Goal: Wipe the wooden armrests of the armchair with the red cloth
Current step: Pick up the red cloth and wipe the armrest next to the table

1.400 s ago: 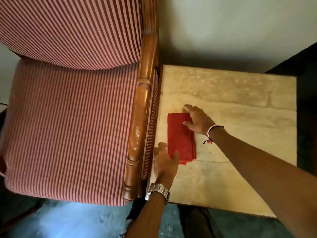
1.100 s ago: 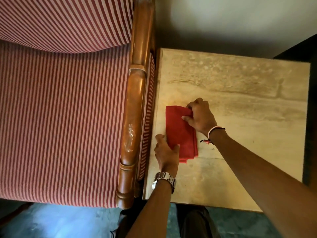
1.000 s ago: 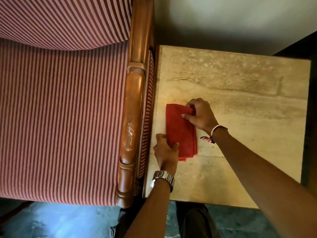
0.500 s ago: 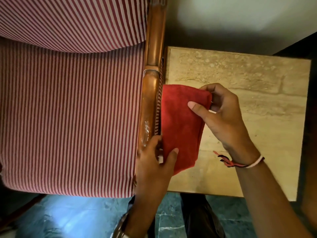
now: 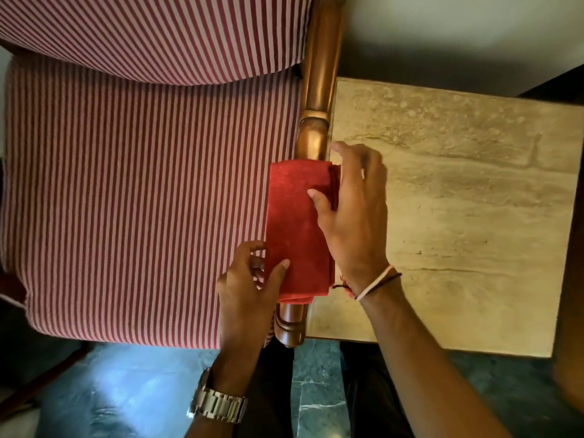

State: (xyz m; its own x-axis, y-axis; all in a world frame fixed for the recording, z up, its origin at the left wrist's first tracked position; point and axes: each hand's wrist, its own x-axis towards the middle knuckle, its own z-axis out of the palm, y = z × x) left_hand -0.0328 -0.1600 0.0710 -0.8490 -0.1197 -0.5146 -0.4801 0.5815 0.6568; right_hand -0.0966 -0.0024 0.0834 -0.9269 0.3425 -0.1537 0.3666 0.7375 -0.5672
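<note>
Red cloth [image 5: 297, 229] on armrest [image 5: 317, 99], pinched by left hand [image 5: 249, 289], right hand [image 5: 354, 210].

Your cloth [image 5: 297, 229] lies folded along the armrest [image 5: 319, 90], which runs between the seat cushion [image 5: 142, 200] on your left and the side table [image 5: 458, 216] on your right. Your left hand [image 5: 249, 295] pinches the cloth's near corner; your right hand [image 5: 354, 216] grips its right edge, over the table's border.
</note>
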